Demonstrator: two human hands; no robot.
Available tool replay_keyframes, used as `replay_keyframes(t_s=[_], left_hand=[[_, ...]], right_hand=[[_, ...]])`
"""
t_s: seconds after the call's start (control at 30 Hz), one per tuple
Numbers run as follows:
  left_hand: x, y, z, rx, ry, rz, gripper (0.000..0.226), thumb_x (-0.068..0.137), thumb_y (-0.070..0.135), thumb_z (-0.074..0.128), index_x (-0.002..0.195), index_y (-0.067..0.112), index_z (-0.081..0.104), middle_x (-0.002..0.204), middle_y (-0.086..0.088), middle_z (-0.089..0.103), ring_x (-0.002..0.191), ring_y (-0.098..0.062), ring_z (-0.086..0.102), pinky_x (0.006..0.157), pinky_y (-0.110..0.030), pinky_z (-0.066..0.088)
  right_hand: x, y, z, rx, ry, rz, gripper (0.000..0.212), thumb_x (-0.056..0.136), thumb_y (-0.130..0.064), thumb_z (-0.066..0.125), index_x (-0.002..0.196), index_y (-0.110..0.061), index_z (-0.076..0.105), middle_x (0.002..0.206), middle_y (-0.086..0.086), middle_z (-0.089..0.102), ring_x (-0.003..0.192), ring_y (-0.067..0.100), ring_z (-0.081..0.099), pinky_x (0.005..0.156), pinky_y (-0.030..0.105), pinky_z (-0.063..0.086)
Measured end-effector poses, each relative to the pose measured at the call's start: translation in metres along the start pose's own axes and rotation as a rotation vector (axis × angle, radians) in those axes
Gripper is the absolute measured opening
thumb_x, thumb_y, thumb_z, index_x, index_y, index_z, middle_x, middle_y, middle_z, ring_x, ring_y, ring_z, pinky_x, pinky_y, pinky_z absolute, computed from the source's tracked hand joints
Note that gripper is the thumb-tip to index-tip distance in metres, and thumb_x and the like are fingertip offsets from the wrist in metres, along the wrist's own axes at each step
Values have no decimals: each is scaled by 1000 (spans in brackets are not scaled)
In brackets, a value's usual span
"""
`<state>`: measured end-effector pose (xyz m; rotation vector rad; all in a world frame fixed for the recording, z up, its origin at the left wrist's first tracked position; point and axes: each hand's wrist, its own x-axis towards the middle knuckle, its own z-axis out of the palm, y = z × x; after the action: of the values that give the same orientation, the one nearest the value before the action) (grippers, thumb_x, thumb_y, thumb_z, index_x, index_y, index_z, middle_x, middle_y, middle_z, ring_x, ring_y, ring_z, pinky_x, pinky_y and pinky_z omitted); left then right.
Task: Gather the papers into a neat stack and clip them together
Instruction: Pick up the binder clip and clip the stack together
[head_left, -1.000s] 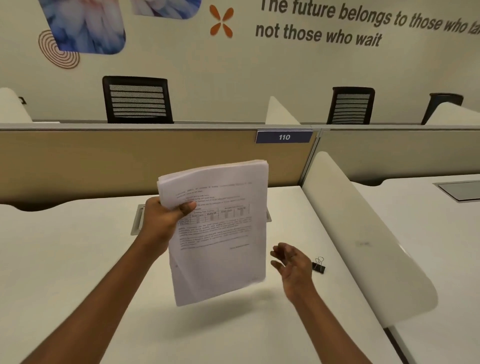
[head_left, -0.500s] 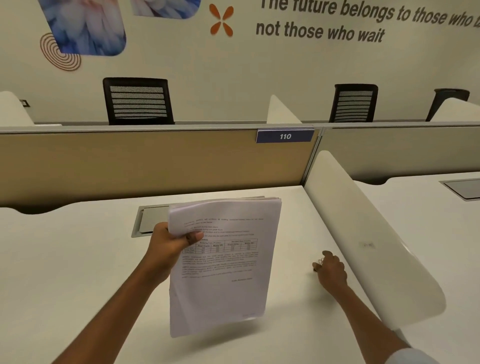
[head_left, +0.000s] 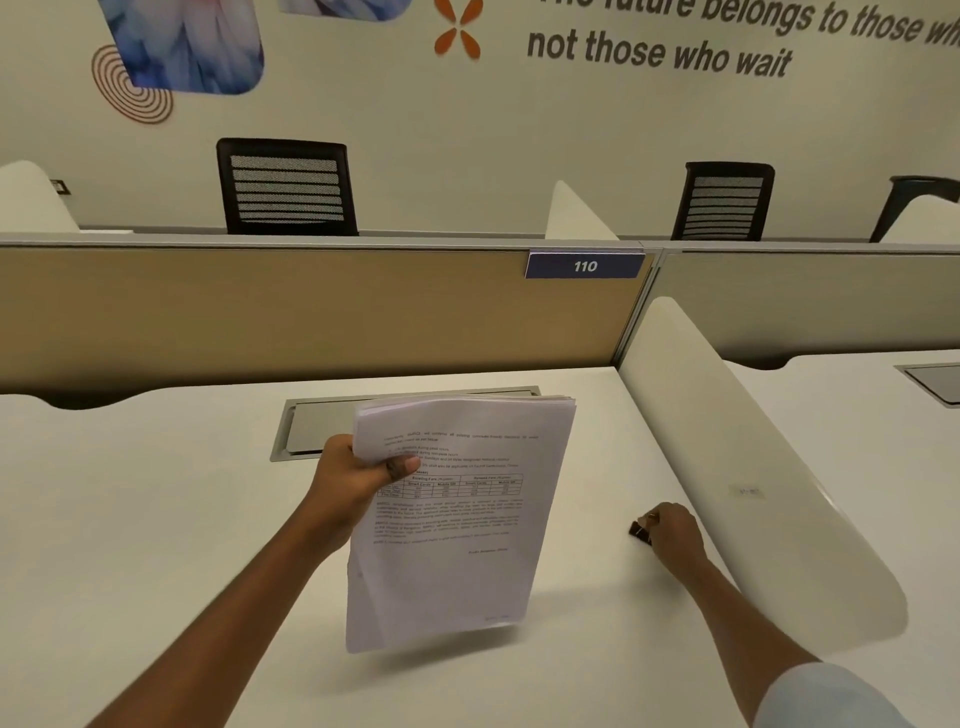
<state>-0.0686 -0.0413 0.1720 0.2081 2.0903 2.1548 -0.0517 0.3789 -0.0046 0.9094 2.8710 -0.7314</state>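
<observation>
White office desk (head_left: 156, 545), station 110: a person's left hand (head_left: 358, 478) pinches a floppy paper stack (head_left: 457, 519) aloft by its upper-left corner, while the right hand (head_left: 672, 532) closes fingers on a small binder clip (head_left: 640, 532); the sheets look light and prone to fanning.

A single head-worn camera looks forward and down across a white desk (head_left: 156, 519), close above the person's outstretched arms, facing the tan partition (head_left: 260, 312) and the lettered wall (head_left: 519, 130) beyond.
</observation>
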Motion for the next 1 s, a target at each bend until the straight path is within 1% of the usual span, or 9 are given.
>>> replay_keyframes(t_s=[0.07, 0.13, 0.2, 0.33, 0.53, 0.67, 0.77, 0.9, 1.0], left_hand=[[0, -1, 0, 5, 6, 2, 28, 73, 7, 77, 79, 35, 77, 83, 0, 76, 80, -24, 73, 62, -33, 61], [-1, -2, -1, -4, 11, -4, 28, 71, 11, 77, 79, 38, 76, 83, 2, 76, 80, -23, 73, 62, -34, 61], [-1, -3, -2, -12, 17, -11, 25, 68, 14, 76, 81, 36, 76, 83, 1, 76, 81, -25, 72, 64, -36, 62], [-4, -5, -5, -21, 30, -20, 22, 71, 10, 78, 83, 29, 76, 85, -3, 76, 81, -28, 72, 66, -39, 61], [-10, -5, -8, -41, 35, -24, 21, 66, 17, 75, 86, 26, 75, 88, -6, 76, 82, -29, 72, 65, -38, 61], [-15, -8, -10, -38, 29, -29, 23, 73, 9, 78, 89, 25, 72, 86, -3, 75, 83, -26, 72, 63, -32, 60], [-19, -11, -11, -47, 22, -27, 26, 70, 13, 78, 93, 20, 71, 88, -5, 75, 85, -27, 72, 64, -32, 60], [-23, -10, -10, -52, 25, -32, 33, 65, 21, 76, 97, 19, 69, 90, -6, 74, 87, -28, 71, 66, -33, 60], [-26, -10, -12, -58, 15, -24, 33, 66, 21, 75, 98, 21, 70, 91, -6, 74, 87, -28, 71, 66, -33, 60]], right_hand=[[-4, -7, -3, 54, -2, -13, 26, 86, -7, 62, 63, 5, 60, 64, 13, 62, 69, 34, 61, 58, 37, 43], [-9, -20, -6, 121, 6, -57, 22, 87, -8, 63, 65, -7, 59, 69, 2, 60, 76, 28, 62, 61, 31, 39], [-17, -39, -13, 198, 17, -123, 18, 87, -5, 63, 70, -10, 59, 77, 5, 63, 78, 29, 63, 64, 31, 44], [-38, -90, -40, 460, 14, -187, 9, 86, 2, 62, 84, -7, 61, 86, 11, 65, 57, 23, 65, 53, 19, 53], [-88, -166, -105, 870, 55, -294, 53, 74, 10, 70, 121, -14, 60, 95, 3, 62, 91, 20, 64, 78, 31, 55], [-125, -205, -149, 840, 130, -446, 51, 76, 1, 76, 120, -19, 59, 102, 2, 63, 96, 13, 64, 78, 20, 50], [-148, -224, -166, 809, 143, -554, 49, 75, -3, 77, 117, -21, 61, 103, -2, 66, 99, 9, 65, 87, 25, 51], [-178, -248, -172, 628, 64, -749, 47, 72, -4, 78, 113, -20, 61, 104, -1, 65, 99, 11, 64, 89, 30, 53], [-197, -267, -165, 476, -12, -855, 46, 70, -4, 80, 111, -19, 63, 102, -7, 62, 93, 3, 62, 81, 19, 54]])
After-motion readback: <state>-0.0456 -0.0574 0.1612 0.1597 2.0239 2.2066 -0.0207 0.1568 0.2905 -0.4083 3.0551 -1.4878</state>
